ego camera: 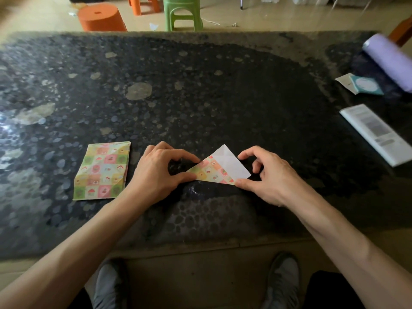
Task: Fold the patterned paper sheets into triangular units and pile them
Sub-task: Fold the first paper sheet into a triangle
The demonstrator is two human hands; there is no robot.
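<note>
Honestly, nothing here is readable. The flat white box (379, 136) at the right edge of the desk (200, 85) has grey blocks of print on top, but it's all blur and no letters or numbers come out. The small teal packet (367, 85) further back has a pale round label, and that's too smudgy to read as well. The stack of patterned sheets (101, 172) and the half-folded sheet (214, 171) only show tiny pictures in coloured squares, with no lettering I can make out.
</note>
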